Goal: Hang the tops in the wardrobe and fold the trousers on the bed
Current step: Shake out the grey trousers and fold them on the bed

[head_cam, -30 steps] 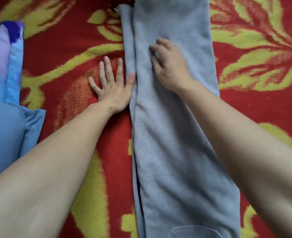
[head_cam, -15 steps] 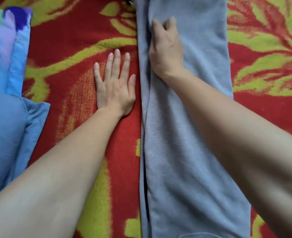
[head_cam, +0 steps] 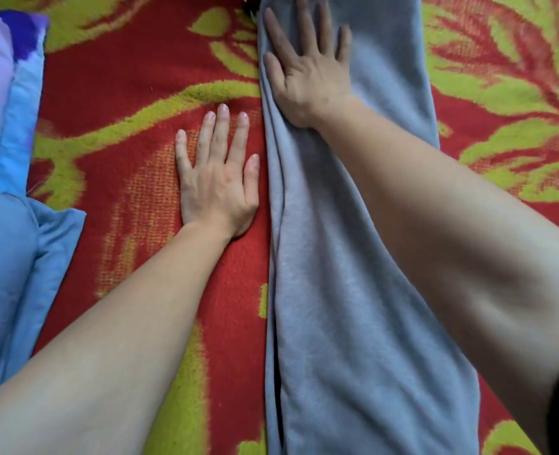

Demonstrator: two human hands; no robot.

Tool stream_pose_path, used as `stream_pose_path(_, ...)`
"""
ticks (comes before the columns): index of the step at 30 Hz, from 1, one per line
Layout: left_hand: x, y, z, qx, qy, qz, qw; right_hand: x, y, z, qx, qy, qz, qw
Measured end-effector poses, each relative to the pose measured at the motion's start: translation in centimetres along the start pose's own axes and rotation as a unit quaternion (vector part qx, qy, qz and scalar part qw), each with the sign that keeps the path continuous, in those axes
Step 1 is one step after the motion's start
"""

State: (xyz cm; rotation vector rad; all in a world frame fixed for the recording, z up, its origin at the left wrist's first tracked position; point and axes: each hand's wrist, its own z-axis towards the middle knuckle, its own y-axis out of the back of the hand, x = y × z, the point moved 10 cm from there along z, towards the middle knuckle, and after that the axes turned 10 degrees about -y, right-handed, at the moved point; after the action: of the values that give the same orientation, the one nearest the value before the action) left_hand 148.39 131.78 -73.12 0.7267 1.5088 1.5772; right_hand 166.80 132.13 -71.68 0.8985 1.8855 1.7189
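Red blanket (head_cam: 123,93) borders trousers' (head_cam: 353,323) left edge; hands (head_cam: 217,185) (head_cam: 307,73) flat.

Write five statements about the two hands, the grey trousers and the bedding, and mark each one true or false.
1. The right hand lies flat, fingers spread, on the grey fleece trousers. True.
2. The left hand grips the edge of the trousers. False: it rests flat, fingers straight, on the red blanket with the yellow leaf pattern, beside the trousers.
3. The trousers lie as one long narrow strip running away from the person. True.
4. The light blue padded bedding lies to the right of the trousers. False: it is at the left edge of the view.
5. The right forearm crosses over the trousers. True.
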Motion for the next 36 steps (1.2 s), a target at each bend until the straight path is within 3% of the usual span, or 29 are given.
stream_pose_path(4,0.0,0.1,0.0,0.003,0.003,0.002,1.0,0.4,1.0,0.8,0.003,-0.002,0.009,1.0)
stream_pose_path(6,-0.1,0.0,-0.1,0.005,0.002,0.003,1.0,-1.2,3.0,0.2,-0.054,-0.023,0.024,0.998)
stream_pose_path(9,0.1,-0.1,-0.1,0.006,0.003,0.003,1.0,-7.6,6.3,0.1,-0.161,-0.183,0.041,0.969)
stream_pose_path(11,0.0,-0.1,0.0,0.006,0.001,0.002,1.0,-13.7,6.4,0.6,-0.128,-0.322,0.108,0.932)
stream_pose_path(13,-0.1,-0.1,0.0,0.009,0.0,-0.001,1.0,-17.5,5.1,0.5,-0.033,-0.393,0.292,0.872)
stream_pose_path(15,0.0,-0.1,-0.1,0.011,0.002,0.0,1.0,-18.3,3.7,0.6,0.07,-0.38,0.413,0.825)
stream_pose_path(19,0.1,-0.3,-0.1,0.01,0.004,-0.006,1.0,-15.6,2.1,1.6,0.205,-0.302,0.464,0.807)
stream_pose_path(23,0.4,-0.6,0.2,0.013,0.002,-0.004,1.0,-12.8,3.7,1.3,0.189,-0.255,0.556,0.768)
stream_pose_path(29,0.1,-0.6,1.0,0.115,0.038,-0.074,0.99,-11.1,9.8,-2.3,0.146,-0.162,0.622,0.752)
stream_pose_path(31,1.0,0.8,2.1,0.14,0.11,-0.194,0.965,-10.6,11.7,-4.3,0.159,-0.133,0.616,0.76)
stream_pose_path(32,1.6,1.7,2.6,0.125,0.166,-0.292,0.933,-10.5,12.4,-5.0,0.168,-0.122,0.612,0.763)
stream_pose_path(34,1.9,4.0,2.6,0.062,0.255,-0.488,0.833,-10.4,13.6,-6.8,0.193,-0.109,0.612,0.759)
stream_pose_path(36,1.1,6.4,2.4,0.04,0.256,-0.567,0.782,-10.2,14.9,-8.9,0.222,-0.095,0.626,0.741)
